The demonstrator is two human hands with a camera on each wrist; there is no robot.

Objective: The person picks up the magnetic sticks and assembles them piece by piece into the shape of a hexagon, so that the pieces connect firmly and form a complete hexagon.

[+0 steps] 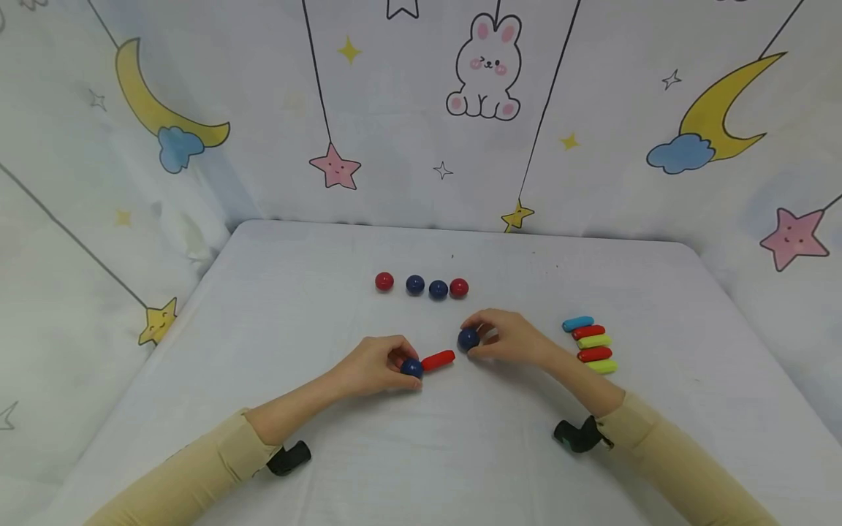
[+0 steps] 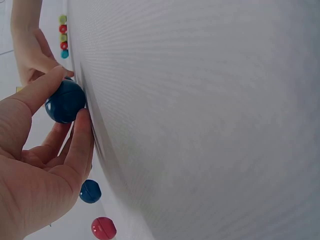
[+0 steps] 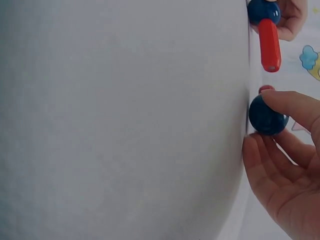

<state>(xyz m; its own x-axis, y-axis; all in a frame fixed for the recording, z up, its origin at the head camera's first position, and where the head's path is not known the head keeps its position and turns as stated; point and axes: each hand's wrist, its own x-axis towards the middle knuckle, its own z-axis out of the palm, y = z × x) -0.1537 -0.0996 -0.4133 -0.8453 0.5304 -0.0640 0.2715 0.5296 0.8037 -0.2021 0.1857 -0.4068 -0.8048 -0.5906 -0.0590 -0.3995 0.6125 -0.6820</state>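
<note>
My left hand [image 1: 378, 367] pinches a blue ball [image 1: 411, 368] between thumb and fingers, low over the white table. A short red rod [image 1: 438, 360] sticks out from that ball toward the right; in the right wrist view its near end points away from the ball. My right hand [image 1: 509, 337] holds a second blue ball [image 1: 468, 339] by thumb and fingertips, a small gap from the rod's free end. In the left wrist view the left hand's ball [image 2: 65, 101] hides the rod.
Behind the hands lie a red ball [image 1: 384, 281], two blue balls [image 1: 415, 285] and another red ball [image 1: 459, 288] in a row. On the right, several rods lie stacked in a column, among them a blue rod [image 1: 578, 324] and a yellow rod [image 1: 595, 341]. A printed cloth hangs behind the table.
</note>
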